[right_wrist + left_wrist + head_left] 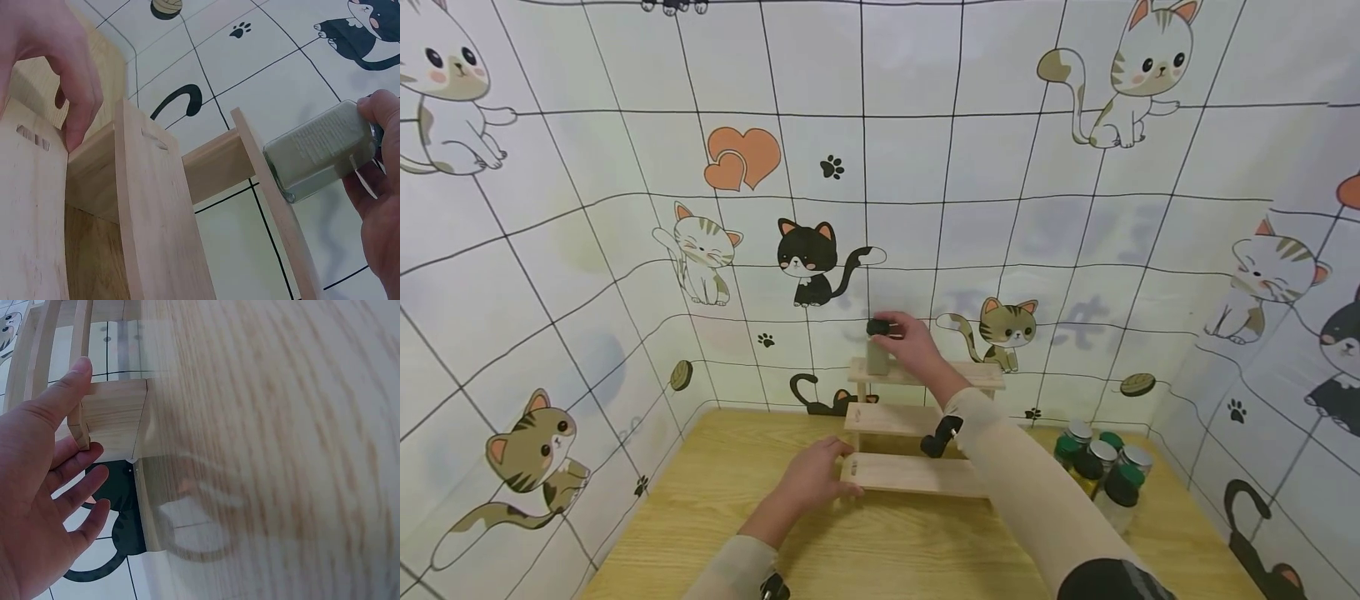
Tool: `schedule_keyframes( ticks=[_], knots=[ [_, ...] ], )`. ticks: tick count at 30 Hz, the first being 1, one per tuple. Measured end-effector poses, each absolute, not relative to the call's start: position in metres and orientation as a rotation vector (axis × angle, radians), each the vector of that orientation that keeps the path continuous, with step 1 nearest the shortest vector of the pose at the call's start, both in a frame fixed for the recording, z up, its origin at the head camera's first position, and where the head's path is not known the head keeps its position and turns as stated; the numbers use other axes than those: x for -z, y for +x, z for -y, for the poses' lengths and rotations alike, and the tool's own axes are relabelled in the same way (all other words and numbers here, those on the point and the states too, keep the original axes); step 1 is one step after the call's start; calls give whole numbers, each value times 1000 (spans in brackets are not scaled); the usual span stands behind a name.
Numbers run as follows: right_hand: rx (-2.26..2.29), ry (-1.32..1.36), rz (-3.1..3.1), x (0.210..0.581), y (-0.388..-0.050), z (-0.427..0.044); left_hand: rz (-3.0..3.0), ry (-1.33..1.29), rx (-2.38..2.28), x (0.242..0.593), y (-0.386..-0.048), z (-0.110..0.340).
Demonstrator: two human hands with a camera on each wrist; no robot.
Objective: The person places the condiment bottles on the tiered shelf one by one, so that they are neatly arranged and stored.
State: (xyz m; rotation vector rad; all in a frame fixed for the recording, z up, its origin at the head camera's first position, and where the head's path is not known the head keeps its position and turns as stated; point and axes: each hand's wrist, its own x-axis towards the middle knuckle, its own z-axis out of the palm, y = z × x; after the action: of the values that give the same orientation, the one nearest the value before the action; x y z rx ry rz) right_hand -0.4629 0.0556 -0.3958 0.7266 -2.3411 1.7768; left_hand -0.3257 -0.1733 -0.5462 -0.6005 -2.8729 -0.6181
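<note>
At the near edge, 2 pale sleeves [1022,467] are cut off by the bottom of the head view, and the wooden table [715,517] is also cropped there. In the left wrist view, much of the space is filled by wood grain that is blurred on the right.

The left end of the lowest step [917,475] of a wooden rack is pinched by the left hand [812,479], thumb on 1 face and forefinger on the other; the remaining fingers are loosely spread. The right end of this step is hidden by the right forearm, and part of the middle step [887,419] is covered by a black device [942,437] on the right wrist.

To the right, a cluster of lidded jars [1102,452] is seen on the table; they are overlapped so much that their number cannot be told.

Farther off, a square glass jar [322,150] is held by the right hand [917,346], its fingers closed around the dark cap [877,327]. The cap is largely concealed by them. The body is left exposed below the grip, at the left end of the top step [955,373]; whether its full weight is borne there cannot be told. The pattern on the glass is hard to make out.

Behind everything, a cat-printed wall covering [910,158] is cut off at the frame edges.
</note>
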Motion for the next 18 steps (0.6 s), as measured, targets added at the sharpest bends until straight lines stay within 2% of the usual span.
schedule_keyframes(
  ticks=[18],
  knots=[
    [-1701, 724, 2343, 405, -466, -48, 2865, -599, 649, 552, -328, 176]
  ],
)
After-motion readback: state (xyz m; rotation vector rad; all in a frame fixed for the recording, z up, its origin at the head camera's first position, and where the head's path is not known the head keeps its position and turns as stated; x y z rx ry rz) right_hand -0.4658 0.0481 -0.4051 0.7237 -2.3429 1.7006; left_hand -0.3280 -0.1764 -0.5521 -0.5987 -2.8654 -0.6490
